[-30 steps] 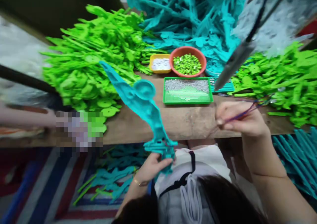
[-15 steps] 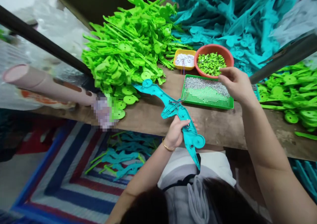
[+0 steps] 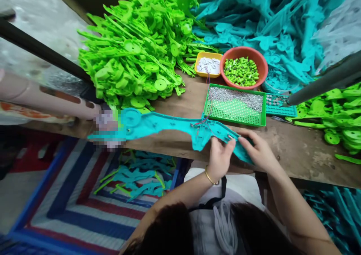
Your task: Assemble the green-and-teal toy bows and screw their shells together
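Gripping its handle (image 3: 220, 129), left hand (image 3: 220, 156) and right hand (image 3: 256, 149) clamp a turquoise sword half-shell (image 3: 172, 122), blade toward nine o'clock. Seating the metal piece (image 3: 230, 137) seems in hand; the next move likely calls for steady thumb pressure, keeping the wires (image 3: 207, 118), at eleven o'clock, untangled.

Soft light covers the desk (image 3: 299, 144), its source out of view; the stack (image 3: 337, 211) beneath its right end sinks into shadow. Wide-angle stretch and softness mark the edges, and coarse pixels mask the left end of the teal plastic piece (image 3: 179, 123).
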Action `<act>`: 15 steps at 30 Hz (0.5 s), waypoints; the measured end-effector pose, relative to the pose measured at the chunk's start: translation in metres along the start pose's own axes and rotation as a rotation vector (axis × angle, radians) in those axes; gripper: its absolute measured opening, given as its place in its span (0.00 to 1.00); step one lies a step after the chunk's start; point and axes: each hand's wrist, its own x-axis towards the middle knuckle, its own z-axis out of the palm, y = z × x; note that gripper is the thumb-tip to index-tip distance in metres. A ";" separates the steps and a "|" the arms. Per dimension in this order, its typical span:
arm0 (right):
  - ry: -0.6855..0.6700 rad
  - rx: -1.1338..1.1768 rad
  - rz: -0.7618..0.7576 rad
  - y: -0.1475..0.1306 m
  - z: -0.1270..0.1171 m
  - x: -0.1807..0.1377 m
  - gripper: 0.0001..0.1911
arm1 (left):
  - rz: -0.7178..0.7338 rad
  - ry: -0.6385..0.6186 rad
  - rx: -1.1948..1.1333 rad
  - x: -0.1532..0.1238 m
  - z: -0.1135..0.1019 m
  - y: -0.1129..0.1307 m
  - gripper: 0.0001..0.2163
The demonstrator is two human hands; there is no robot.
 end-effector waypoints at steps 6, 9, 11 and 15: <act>-0.114 -0.220 -0.046 0.062 -0.058 -0.003 0.16 | -0.017 -0.551 0.595 -0.052 -0.045 0.001 0.10; 0.008 -0.458 -0.118 0.075 -0.071 -0.007 0.15 | 0.103 -0.730 0.710 -0.051 -0.063 0.015 0.11; 0.140 -0.553 -0.190 0.066 -0.062 -0.007 0.14 | 0.195 -0.600 0.801 -0.040 -0.071 0.025 0.12; 0.070 -0.459 -0.417 0.027 -0.009 0.002 0.11 | 0.319 -0.225 1.093 -0.012 -0.084 0.030 0.12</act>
